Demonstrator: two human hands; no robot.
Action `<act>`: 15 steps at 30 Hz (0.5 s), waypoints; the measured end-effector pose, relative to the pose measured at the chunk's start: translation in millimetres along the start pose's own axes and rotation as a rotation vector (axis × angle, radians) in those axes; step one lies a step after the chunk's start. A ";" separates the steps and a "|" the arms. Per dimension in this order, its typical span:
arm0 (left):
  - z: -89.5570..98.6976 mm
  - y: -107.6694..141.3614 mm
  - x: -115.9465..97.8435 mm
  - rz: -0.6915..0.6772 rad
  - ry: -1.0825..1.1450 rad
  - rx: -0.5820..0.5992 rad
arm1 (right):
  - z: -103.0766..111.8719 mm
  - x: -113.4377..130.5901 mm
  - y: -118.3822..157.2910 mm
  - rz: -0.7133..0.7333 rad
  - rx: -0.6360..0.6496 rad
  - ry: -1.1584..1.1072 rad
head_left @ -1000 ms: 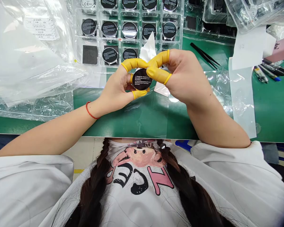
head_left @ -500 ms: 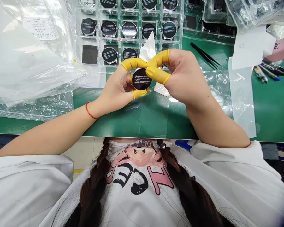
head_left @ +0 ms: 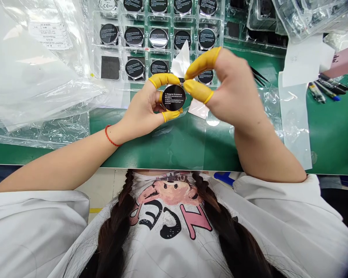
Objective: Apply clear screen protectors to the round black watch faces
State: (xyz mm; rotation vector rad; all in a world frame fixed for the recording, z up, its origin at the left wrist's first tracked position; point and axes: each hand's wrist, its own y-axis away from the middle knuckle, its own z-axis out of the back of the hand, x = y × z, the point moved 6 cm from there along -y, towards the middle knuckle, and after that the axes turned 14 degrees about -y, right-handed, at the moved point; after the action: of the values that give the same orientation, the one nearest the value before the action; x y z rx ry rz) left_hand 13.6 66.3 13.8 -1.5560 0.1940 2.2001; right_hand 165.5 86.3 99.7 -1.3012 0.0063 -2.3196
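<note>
Black printed watch disc (head_left: pixel 174 97) sits edge-pinched in the left hand (head_left: pixel 140 110) by yellow finger cots (head_left: pixel 164 80), leaving its face uncovered and skin off it, while the right hand (head_left: pixel 234 88) hovers open just beside it, with a clear tray (head_left: pixel 121 52) of matching discs (head_left: pixel 133 36) just beyond the hands.

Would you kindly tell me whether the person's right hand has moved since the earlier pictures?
Yes. Judged against the clear tray, the right hand has shifted up and rightward, its upper yellow finger cot swinging farther over the tray.
</note>
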 end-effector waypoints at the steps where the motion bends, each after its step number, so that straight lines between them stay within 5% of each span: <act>1: -0.3 0.0 0.1 0.004 0.008 0.001 | 7.6 1.2 0.7 0.006 -0.011 0.082; 7: -3.5 0.2 1.6 -0.003 0.055 0.008 | 9.3 -48.1 29.5 -0.308 0.311 0.527; 15: -5.6 3.9 -2.1 0.106 0.065 0.017 | 4.5 -76.3 53.7 -0.407 0.235 0.486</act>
State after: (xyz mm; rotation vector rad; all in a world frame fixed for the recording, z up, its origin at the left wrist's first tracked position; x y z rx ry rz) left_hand 17.4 60.3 13.2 -1.6437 0.3212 2.2227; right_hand 223.9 70.7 28.5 -0.6442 -0.3923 -2.8220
